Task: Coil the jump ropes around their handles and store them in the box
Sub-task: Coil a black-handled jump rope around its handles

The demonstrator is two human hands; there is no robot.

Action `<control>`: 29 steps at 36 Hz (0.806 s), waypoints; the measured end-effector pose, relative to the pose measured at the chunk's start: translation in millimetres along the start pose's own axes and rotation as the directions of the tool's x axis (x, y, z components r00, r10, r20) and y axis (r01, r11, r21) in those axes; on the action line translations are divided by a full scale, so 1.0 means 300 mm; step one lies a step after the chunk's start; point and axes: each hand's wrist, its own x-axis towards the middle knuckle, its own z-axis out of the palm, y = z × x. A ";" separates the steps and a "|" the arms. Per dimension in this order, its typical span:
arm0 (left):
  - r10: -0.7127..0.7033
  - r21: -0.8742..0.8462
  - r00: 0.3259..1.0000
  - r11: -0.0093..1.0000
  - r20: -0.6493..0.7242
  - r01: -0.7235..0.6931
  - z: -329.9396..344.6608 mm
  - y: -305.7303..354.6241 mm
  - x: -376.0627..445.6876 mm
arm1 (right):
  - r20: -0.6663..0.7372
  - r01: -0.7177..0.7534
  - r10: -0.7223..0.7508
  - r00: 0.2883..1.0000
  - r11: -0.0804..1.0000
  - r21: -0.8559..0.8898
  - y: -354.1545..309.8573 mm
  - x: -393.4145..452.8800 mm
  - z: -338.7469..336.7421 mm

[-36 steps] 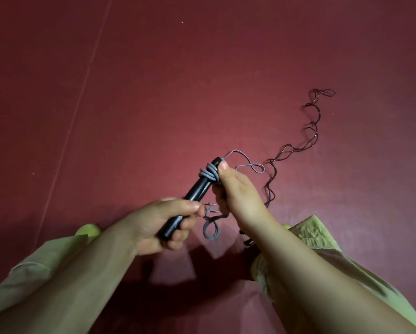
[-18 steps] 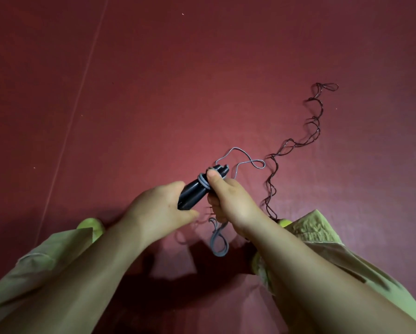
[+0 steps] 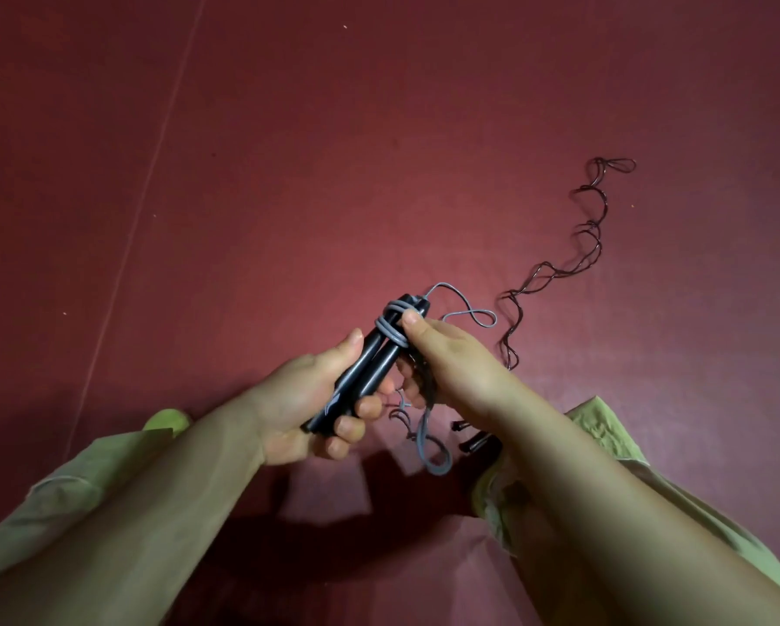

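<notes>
- left hand (image 3: 307, 408): fingers curled round the lower ends of two black handles (image 3: 365, 377), held side by side and tilted up to the right.
- right hand (image 3: 451, 363): thumb pressing grey rope (image 3: 390, 329) coils near the handles' top; a loop hangs below.
- dark rope (image 3: 573, 264): kinked on the bare red floor (image 3: 379, 151), right of the hands.
</notes>
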 end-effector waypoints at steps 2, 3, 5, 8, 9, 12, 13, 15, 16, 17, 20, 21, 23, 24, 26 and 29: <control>0.029 0.062 0.996 0.998 -0.088 -0.023 -0.003 -0.005 0.010 | 0.003 -0.087 0.087 0.996 0.996 0.008 0.010 0.002 0.005; 0.051 0.071 0.990 0.997 -0.134 -0.041 -0.006 -0.006 0.015 | 0.009 -0.125 0.125 0.992 0.992 -0.003 0.016 0.004 0.011; 0.101 0.092 0.968 0.992 -0.229 -0.082 -0.013 -0.006 0.025 | 0.039 -0.183 0.183 0.982 0.983 -0.005 0.027 0.005 0.023; 0.197 0.214 0.913 0.969 -0.356 -0.125 -0.024 -0.011 0.042 | 0.071 -0.233 0.229 0.971 0.972 0.045 0.025 0.002 0.033; 0.230 0.269 0.896 0.954 -0.380 -0.131 -0.028 -0.016 0.049 | 0.072 -0.240 0.238 0.969 0.970 0.032 0.017 -0.001 0.034; 0.314 0.451 0.866 0.885 -0.390 -0.118 -0.048 -0.037 0.072 | 0.061 -0.200 0.221 0.973 0.950 -0.242 -0.003 -0.014 0.023; 0.330 0.506 0.860 0.857 -0.389 -0.100 -0.058 -0.042 0.079 | 0.053 -0.166 0.202 0.978 0.904 -0.395 -0.016 -0.023 0.018; 0.363 0.621 0.838 0.783 -0.406 -0.038 -0.084 -0.048 0.089 | 0.053 -0.061 0.132 0.990 0.733 -0.678 -0.039 -0.041 -0.002; 0.378 0.673 0.827 0.740 -0.416 0.001 -0.097 -0.049 0.093 | 0.060 -0.001 0.075 0.995 0.630 -0.776 -0.049 -0.050 -0.016; 0.387 0.712 0.822 0.701 -0.417 0.030 -0.105 -0.049 0.096 | 0.071 0.049 0.018 0.997 0.550 -0.834 -0.061 -0.058 -0.030; 0.387 0.798 0.856 0.601 -0.343 0.048 -0.100 -0.053 0.094 | 0.115 0.163 -0.125 0.985 0.506 -0.847 -0.092 -0.075 -0.062; 0.371 0.826 0.876 0.562 -0.309 0.053 -0.091 -0.055 0.091 | 0.128 0.195 -0.164 0.978 0.508 -0.839 -0.098 -0.077 -0.068; 0.327 0.877 0.915 0.477 -0.237 0.057 -0.068 -0.058 0.083 | 0.155 0.244 -0.212 0.965 0.502 -0.830 -0.103 -0.078 -0.077; 0.298 0.895 0.934 0.443 -0.197 0.048 -0.056 -0.057 0.074 | 0.165 0.261 -0.226 0.960 0.510 -0.819 -0.106 -0.078 -0.081; 0.229 0.911 0.969 0.412 -0.094 -0.009 -0.029 -0.056 0.055 | 0.152 0.264 -0.233 0.961 0.589 -0.764 -0.108 -0.077 -0.097; 0.173 0.880 0.983 0.453 0.067 -0.140 0.007 -0.063 0.033 | 0.106 0.222 -0.200 0.974 0.760 -0.611 -0.102 -0.068 -0.129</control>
